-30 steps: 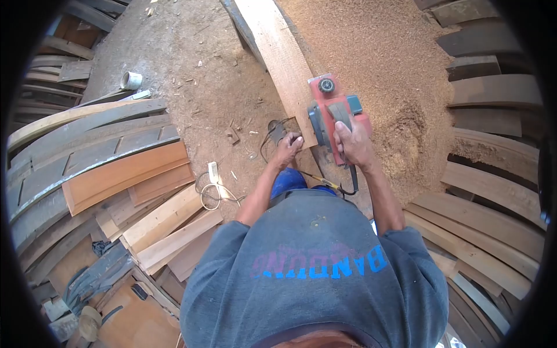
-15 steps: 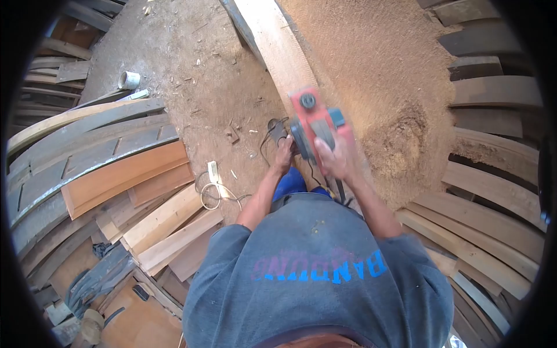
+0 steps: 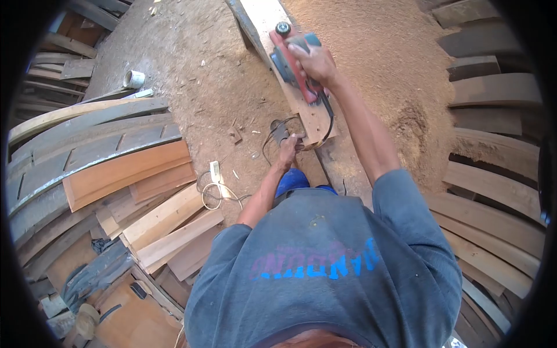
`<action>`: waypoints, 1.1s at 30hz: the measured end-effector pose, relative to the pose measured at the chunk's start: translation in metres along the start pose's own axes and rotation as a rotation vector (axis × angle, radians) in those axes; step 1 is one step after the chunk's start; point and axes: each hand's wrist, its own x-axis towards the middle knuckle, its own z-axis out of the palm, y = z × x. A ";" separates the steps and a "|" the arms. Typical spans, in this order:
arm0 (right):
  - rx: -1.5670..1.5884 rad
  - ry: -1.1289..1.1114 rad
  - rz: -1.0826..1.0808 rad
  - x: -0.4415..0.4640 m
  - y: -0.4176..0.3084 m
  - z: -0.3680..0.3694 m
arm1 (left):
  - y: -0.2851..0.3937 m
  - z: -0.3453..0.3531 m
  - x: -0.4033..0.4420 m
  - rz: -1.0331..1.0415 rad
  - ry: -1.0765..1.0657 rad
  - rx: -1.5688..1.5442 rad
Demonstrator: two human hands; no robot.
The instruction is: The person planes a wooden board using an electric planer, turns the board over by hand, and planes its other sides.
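Observation:
A red and dark electric planer (image 3: 292,69) rests on a long pale wooden board (image 3: 314,123), slanted along its length. My right hand (image 3: 314,62) is wrapped around the planer's top handle, arm stretched forward. From the planer's rear, a black power cord (image 3: 332,114) loops down over the board's near end toward my left hand (image 3: 288,152). That hand is closed by the board's near left corner, with the cord passing at its fingers; whether it also grips the board is hidden.
Sawdust and shavings (image 3: 400,133) cover the ground on the right. Stacked planks (image 3: 493,151) line the right side, and more boards (image 3: 127,174) lie at left. A pale coiled cable (image 3: 216,194) and a white cup (image 3: 134,79) are on the ground.
My right hand has pushed the planer forward along the board, away from my body, uncovering the board's near end. My left hand stays nearly in place by that end.

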 end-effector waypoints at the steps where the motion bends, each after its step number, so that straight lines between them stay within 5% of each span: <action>1: 0.004 0.040 0.042 -0.030 -0.006 -0.001 | 0.002 0.001 -0.002 -0.017 0.004 -0.028; 4: -0.006 -0.023 0.174 -0.094 0.054 -0.003 | 0.004 0.005 -0.005 -0.065 0.015 -0.116; 7: -0.143 -0.063 -0.040 -0.199 0.084 -0.012 | -0.007 0.002 0.003 -0.082 0.010 -0.175; 12: -0.097 0.047 0.078 -0.294 0.097 -0.003 | -0.003 0.002 -0.001 -0.096 0.006 -0.192; 15: -0.106 0.037 0.058 -0.245 0.086 -0.001 | -0.016 -0.007 0.010 -0.081 -0.134 -0.255; 26: -0.217 0.077 -0.050 0.071 -0.013 0.002 | 0.011 0.007 -0.005 -0.094 0.024 -0.118; 33: -0.026 0.019 0.066 0.039 0.004 -0.005 | 0.004 0.007 0.005 -0.140 0.069 -0.188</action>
